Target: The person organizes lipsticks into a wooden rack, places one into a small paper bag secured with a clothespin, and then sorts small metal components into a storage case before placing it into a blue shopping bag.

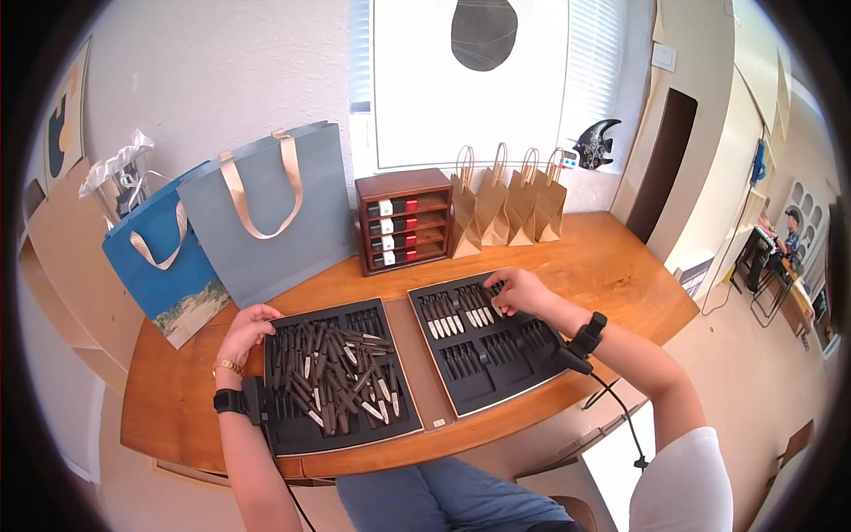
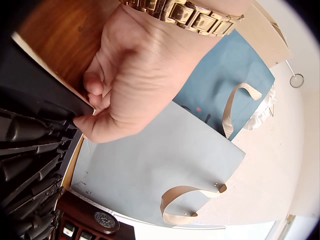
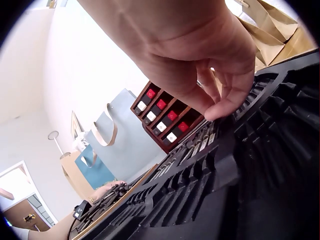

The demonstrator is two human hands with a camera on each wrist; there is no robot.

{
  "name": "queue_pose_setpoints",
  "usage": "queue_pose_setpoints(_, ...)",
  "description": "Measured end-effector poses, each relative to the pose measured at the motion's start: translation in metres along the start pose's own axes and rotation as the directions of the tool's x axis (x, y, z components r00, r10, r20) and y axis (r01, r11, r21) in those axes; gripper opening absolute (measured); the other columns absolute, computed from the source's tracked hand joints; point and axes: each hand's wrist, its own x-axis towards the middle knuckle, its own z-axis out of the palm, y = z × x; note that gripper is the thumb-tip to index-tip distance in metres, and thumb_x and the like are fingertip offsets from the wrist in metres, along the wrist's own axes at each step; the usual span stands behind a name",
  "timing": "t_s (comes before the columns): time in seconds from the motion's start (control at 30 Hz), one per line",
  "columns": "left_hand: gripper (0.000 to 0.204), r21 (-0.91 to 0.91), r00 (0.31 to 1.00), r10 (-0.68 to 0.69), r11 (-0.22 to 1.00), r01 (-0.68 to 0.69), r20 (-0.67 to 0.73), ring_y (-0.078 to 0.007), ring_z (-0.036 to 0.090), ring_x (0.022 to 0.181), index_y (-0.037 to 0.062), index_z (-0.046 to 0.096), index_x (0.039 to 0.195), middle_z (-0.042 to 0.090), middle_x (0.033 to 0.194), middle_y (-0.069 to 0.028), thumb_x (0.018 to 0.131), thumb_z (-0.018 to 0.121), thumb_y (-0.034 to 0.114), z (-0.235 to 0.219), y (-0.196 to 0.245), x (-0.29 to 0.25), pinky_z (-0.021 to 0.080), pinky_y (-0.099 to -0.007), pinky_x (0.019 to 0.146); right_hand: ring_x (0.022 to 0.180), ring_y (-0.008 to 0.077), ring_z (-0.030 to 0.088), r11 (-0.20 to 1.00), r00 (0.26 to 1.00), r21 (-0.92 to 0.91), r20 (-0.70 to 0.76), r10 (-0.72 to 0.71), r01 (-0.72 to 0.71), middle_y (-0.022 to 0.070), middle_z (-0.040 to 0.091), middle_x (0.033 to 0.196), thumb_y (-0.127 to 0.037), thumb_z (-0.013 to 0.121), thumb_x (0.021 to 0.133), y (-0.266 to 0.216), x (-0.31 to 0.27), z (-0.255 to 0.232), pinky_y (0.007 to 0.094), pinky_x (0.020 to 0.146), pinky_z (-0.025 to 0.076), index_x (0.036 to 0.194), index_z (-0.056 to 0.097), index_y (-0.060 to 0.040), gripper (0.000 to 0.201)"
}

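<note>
Two black slotted trays lie side by side. The left tray [image 1: 282,426] bears a loose heap of slim dark pieces [image 1: 332,377] with pale ends, some lying crosswise. At its far left corner my left hand [image 1: 248,332] grips the rim; in the left wrist view the thumb [image 2: 95,129] rests on the edge. My right hand [image 1: 521,295] is over the far row of the right tray [image 1: 496,395], its fingers and thumb bent about a dark piece at the end of a row. The hand hides most of that piece. Other dark pieces [image 1: 443,315] stand lined up beside it.
Behind the trays stand a grey bag [image 1: 284,217], a blue bag [image 1: 168,253], a wooden rack [image 1: 403,182] with red and white boxes, and several brown paper bags [image 1: 492,208]. A cable [image 1: 625,412] runs from my right wrist past the table edge.
</note>
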Motion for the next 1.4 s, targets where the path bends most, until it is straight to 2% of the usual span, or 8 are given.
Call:
queue_pose_setpoints(0.2,0.026,-0.042,1.000,0.005,0.999,-0.005,0.018,-0.0042,0.053,0.069,0.0039,0.065,0.099,0.068,0.095,0.0007,0.074,0.059,-0.004,-0.003,-0.005,0.004,0.037,-0.0194,0.056,0.065,0.0177,0.070,0.989,0.992,-0.087,0.003,-0.124,0.124,0.0098,0.070,0.073,-0.001,0.074,0.081,-0.001,-0.006,0.003,0.0301,0.062,0.059,0.108,0.073,-0.0004,0.027)
queue_pose_setpoints(0.27,0.027,-0.033,1.000,0.008,0.999,-0.008,0.025,-0.0041,0.053,0.069,0.0043,0.065,0.099,0.068,0.095,0.0010,0.074,0.059,-0.004,-0.003,-0.005,0.004,0.037,-0.0191,0.056,0.072,0.0233,0.070,0.849,0.941,-0.435,-0.008,-0.338,0.301,0.0117,0.070,0.077,-0.001,0.075,0.078,-0.006,-0.011,0.004,0.0335,0.069,0.058,0.106,0.073,0.0015,0.029)
queue_pose_setpoints(0.3,0.027,-0.034,1.000,0.007,0.999,-0.006,0.025,-0.0041,0.053,0.069,0.0043,0.065,0.099,0.068,0.095,0.0010,0.074,0.059,-0.004,-0.003,-0.004,0.004,0.037,-0.0191,0.056,0.072,0.0233,0.070,0.849,0.942,-0.436,-0.007,-0.337,0.300,0.0117,0.070,0.077,-0.001,0.075,0.078,-0.004,-0.010,0.004,0.0335,0.069,0.058,0.106,0.073,0.0015,0.029)
queue_pose_setpoints(0.37,0.027,-0.035,1.000,0.015,0.999,-0.014,0.020,-0.0038,0.052,0.068,0.0046,0.065,0.100,0.068,0.093,0.0016,0.075,0.059,-0.004,-0.002,-0.003,0.002,0.036,-0.0190,0.055,0.081,0.0271,0.070,0.726,0.854,-0.484,0.090,-0.513,0.488,0.0131,0.070,0.085,-0.003,0.076,0.076,0.002,-0.008,0.000,0.0359,0.075,0.056,0.107,0.073,-0.0002,0.031)
queue_pose_setpoints(0.7,0.026,-0.036,1.000,0.009,0.999,-0.008,0.030,-0.0032,0.052,0.067,0.0047,0.065,0.098,0.070,0.095,-0.0001,0.074,0.059,-0.003,-0.003,-0.004,0.003,0.037,-0.0184,0.055,0.082,0.0254,0.068,0.740,0.839,-0.395,0.248,-0.484,0.544,0.0134,0.067,0.098,-0.005,0.079,0.076,0.009,-0.005,-0.019,0.0361,0.075,0.055,0.109,0.072,-0.0014,0.035)
queue_pose_setpoints(1.1,0.026,-0.030,1.000,0.008,1.000,-0.007,0.009,-0.0032,0.051,0.067,0.0043,0.065,0.099,0.069,0.095,0.0004,0.075,0.058,-0.003,-0.001,-0.003,0.001,0.036,-0.0183,0.055,0.102,0.0333,0.065,0.533,0.846,-0.673,0.294,-0.444,0.514,0.0126,0.066,0.104,-0.009,0.075,0.078,-0.013,-0.016,-0.006,0.0424,0.086,0.053,0.101,0.068,-0.0029,0.025)
queue_pose_setpoints(1.3,0.027,-0.025,1.000,0.011,1.000,-0.011,0.001,-0.0038,0.050,0.068,0.0043,0.065,0.100,0.068,0.096,0.0003,0.074,0.059,-0.002,-0.003,-0.005,0.003,0.036,-0.0187,0.056,0.100,0.0328,0.065,0.541,0.791,-0.605,0.275,-0.547,0.584,0.0116,0.065,0.106,-0.007,0.073,0.078,-0.005,-0.022,-0.009,0.0415,0.086,0.053,0.098,0.068,-0.0025,0.021)
queue_pose_setpoints(1.4,0.027,-0.001,1.000,0.000,1.000,0.000,-0.002,-0.0042,0.050,0.068,0.0043,0.065,0.100,0.067,0.095,0.0004,0.074,0.059,-0.002,-0.002,-0.005,0.002,0.036,-0.0192,0.056,0.099,0.0331,0.064,0.478,0.730,-0.595,0.299,-0.615,0.646,0.0112,0.064,0.104,-0.007,0.073,0.078,-0.004,-0.023,-0.008,0.0414,0.085,0.054,0.095,0.068,-0.0023,0.018)
